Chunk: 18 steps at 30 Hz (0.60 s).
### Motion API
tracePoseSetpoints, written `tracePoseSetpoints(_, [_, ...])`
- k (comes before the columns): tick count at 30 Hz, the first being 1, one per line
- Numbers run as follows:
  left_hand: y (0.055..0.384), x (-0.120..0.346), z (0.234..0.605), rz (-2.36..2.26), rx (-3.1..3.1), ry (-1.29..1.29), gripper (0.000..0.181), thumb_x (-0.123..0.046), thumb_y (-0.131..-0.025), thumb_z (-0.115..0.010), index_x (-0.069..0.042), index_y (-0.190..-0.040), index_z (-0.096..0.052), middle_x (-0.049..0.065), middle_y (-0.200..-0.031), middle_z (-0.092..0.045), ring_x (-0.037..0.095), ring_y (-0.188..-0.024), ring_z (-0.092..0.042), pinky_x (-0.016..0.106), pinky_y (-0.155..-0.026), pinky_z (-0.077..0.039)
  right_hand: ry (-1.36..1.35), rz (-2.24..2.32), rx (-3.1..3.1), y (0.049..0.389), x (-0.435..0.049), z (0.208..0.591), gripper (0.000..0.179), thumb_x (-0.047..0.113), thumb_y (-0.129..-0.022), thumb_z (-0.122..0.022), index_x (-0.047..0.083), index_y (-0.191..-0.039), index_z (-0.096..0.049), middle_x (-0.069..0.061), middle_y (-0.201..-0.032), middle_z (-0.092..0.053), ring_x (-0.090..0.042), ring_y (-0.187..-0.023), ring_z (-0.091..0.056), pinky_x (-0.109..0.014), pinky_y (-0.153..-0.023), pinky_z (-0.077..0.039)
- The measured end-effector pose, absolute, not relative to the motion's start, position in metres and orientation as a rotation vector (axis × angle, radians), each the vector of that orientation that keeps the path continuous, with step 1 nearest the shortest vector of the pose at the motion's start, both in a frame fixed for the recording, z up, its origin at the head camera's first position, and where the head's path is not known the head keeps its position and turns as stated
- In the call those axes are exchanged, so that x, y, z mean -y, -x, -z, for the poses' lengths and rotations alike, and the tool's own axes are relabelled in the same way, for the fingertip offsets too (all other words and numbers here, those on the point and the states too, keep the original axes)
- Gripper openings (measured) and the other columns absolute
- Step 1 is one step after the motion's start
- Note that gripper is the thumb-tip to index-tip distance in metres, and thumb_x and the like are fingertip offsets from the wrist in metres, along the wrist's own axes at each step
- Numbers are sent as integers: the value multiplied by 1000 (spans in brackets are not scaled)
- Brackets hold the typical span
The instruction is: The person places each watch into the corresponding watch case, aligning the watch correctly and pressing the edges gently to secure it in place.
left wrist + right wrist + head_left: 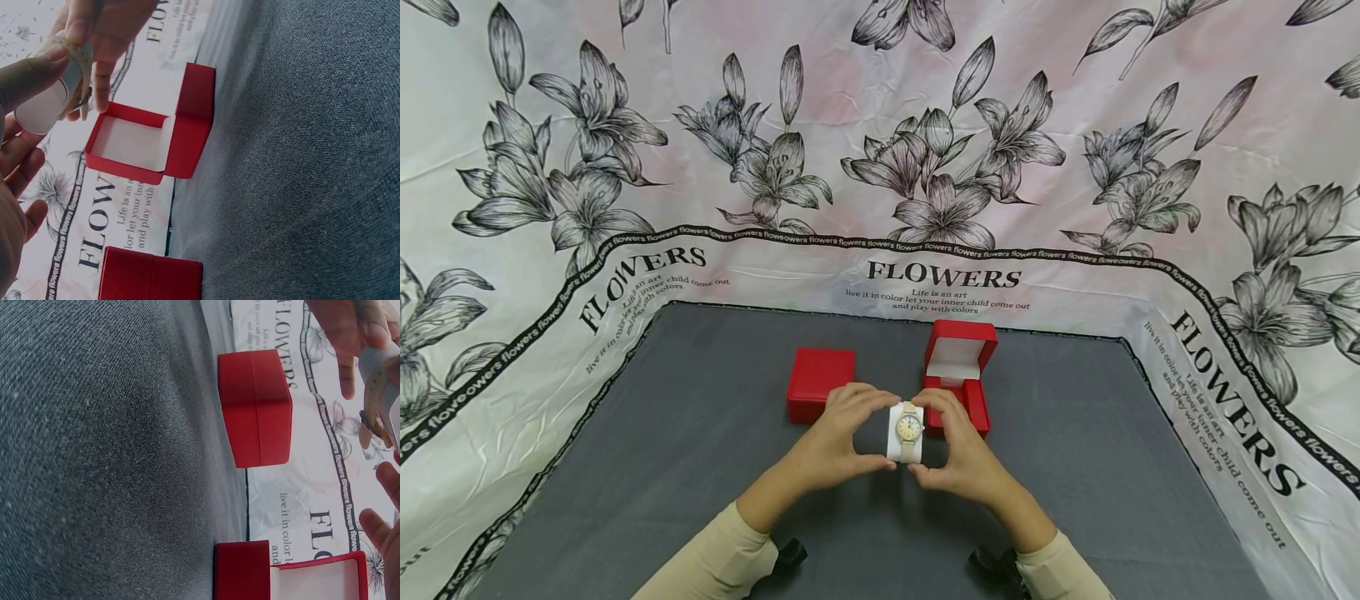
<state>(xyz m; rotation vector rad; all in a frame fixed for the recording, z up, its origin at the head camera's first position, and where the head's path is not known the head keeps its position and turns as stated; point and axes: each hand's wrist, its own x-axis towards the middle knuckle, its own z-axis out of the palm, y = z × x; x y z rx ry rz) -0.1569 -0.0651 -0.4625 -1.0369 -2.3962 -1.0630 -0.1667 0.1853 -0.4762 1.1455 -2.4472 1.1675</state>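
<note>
A wristwatch (909, 427) with a round cream dial and beige strap is wrapped round a white cushion (892, 437). My left hand (835, 437) pinches the cushion's left side between thumb and fingers. From the right, my right hand (964, 448) grips the other side the same way. The watch is held up above the table, its dial turned toward the head camera. In the left wrist view the strap (80, 62) and its buckle show behind the cushion's rounded end. An open red box (976, 398) with a white-lined lid stands just behind my right hand.
A closed red box (822, 379) sits behind my left hand, left of the open one. Grey cloth (700, 433) covers the table. A white floral sheet with FLOWERS lettering (943, 273) borders it at the back and sides.
</note>
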Motion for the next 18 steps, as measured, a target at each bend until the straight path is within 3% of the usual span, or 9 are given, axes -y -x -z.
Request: tracePoseSetpoints(18, [157, 62, 467, 1080, 2362, 1052, 81, -30, -70, -96, -14, -140, -59, -4, -135, -64, 14, -129, -46, 49, -110, -36, -1200, -1264, 2387, 167, -185, 479, 86, 8, -70, -87, 9, -142, -41, -7, -146, -43, -20, -135, -39, -26, -114, -37])
